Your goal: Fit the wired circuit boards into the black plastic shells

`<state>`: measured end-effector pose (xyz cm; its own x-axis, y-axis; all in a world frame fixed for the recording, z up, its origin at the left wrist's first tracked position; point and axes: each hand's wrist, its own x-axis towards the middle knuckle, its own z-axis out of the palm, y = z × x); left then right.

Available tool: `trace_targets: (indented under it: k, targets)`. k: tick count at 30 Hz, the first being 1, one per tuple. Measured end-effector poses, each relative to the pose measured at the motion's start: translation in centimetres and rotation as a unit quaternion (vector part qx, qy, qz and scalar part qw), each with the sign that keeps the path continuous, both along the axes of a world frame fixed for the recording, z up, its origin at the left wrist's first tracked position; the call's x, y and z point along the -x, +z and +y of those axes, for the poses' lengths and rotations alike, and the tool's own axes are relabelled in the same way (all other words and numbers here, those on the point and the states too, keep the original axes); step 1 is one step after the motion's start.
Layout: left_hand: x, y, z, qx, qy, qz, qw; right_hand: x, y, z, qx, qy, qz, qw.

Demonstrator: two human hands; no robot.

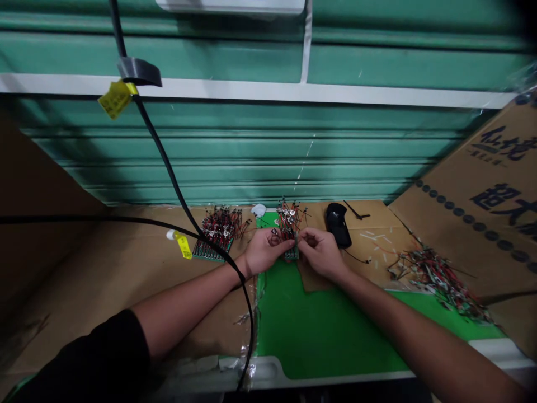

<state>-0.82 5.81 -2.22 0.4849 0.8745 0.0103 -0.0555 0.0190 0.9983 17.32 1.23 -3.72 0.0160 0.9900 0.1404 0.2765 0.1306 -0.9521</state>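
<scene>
A green circuit board panel (291,254) with red and black wires standing up from it is in the middle of the bench. My left hand (264,251) grips its left side, thumb laid across the board among the wires. At its right edge my right hand (322,252) is closed in a pinch, the fingertips close to the wires. Whatever lies between those fingertips is too small to make out. To the left, a second circuit board panel (210,253) carries a dense cluster of similar wires.
A black case (338,225) lies right of my hands, near short white pieces (380,238). Further right is a heap of loose wires (444,280). A black cable (161,151) hangs across the left side in front. Cardboard (482,184) walls the right side.
</scene>
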Motion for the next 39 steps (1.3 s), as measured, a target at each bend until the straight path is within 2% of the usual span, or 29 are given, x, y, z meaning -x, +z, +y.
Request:
trace_targets:
  k: [8,12,16,21,28,34,39]
  targets:
    - [-0.3,-1.2,0.4,-0.042,0.02,0.014,0.999,-0.3,-0.3,0.2,-0.027,-0.016,-0.049,0.998]
    - [-0.4,-1.3,0.4,-0.06,0.026,0.029,0.997,-0.6,-0.4,0.2,-0.054,-0.027,-0.099,0.993]
    - [-0.6,-1.2,0.5,-0.048,0.018,0.019,0.998,-0.7,-0.5,0.2,-0.045,-0.033,-0.112,0.992]
    - [-0.6,-1.3,0.6,-0.024,0.012,-0.012,1.0,-1.5,0.0,0.3,-0.007,0.017,-0.089,0.996]
    - [-0.5,-1.4,0.6,-0.014,0.003,-0.017,1.0,-2.5,1.1,0.2,-0.037,0.066,-0.182,0.98]
    - [-0.5,-1.3,0.6,-0.038,0.009,0.01,0.999,-2.9,0.4,0.4,-0.036,0.081,-0.178,0.98]
    - [-0.4,-1.5,0.5,-0.031,0.005,0.01,0.999,-2.7,-0.3,0.3,-0.054,0.052,-0.166,0.983]
